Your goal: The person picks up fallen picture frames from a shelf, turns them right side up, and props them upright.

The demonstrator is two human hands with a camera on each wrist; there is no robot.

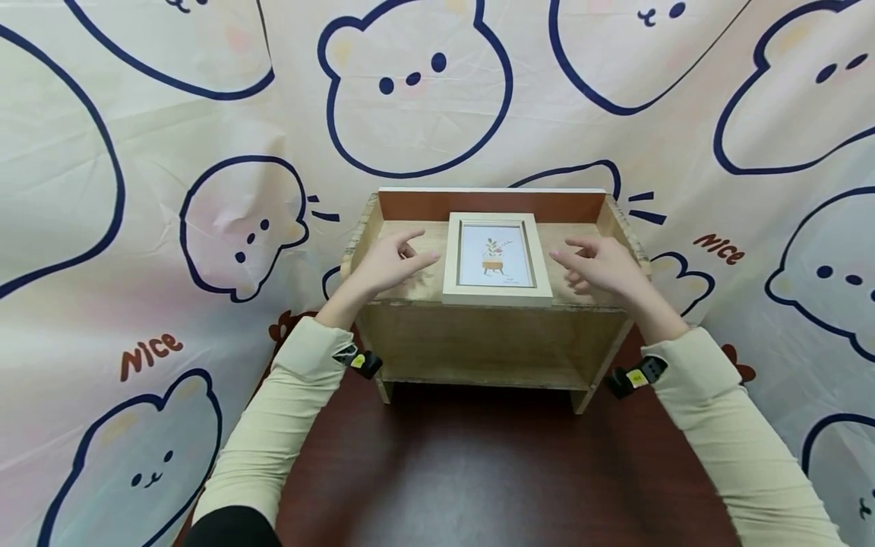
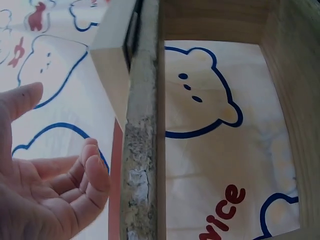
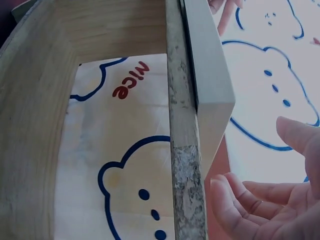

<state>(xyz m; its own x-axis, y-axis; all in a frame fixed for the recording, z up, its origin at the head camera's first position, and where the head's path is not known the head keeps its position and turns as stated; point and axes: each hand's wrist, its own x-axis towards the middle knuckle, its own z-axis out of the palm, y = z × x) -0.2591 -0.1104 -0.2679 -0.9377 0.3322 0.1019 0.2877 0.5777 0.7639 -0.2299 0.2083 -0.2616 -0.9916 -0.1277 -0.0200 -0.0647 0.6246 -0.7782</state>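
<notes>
A cream picture frame (image 1: 451, 266) with a drawing of a potted plant lies face up on the top board of a small wooden shelf unit (image 1: 472, 342), its near side at the board's front edge. My left hand (image 1: 391, 264) hovers just left of the frame, fingers loosely bent, touching nothing. On the other side my right hand (image 1: 601, 266) is held likewise, thumb and index finger pointing towards the frame with a gap between. Both wrist views show the frame's side (image 2: 107, 65) on the board's worn edge (image 3: 185, 150), apart from the fingers.
Raised side walls and a brown back strip (image 1: 417, 205) border the shelf top. Beneath it is an open compartment. A cloth (image 1: 266, 137) printed with bear faces hangs behind and at the sides. Dark reddish-brown flooring (image 1: 478, 471) lies in front.
</notes>
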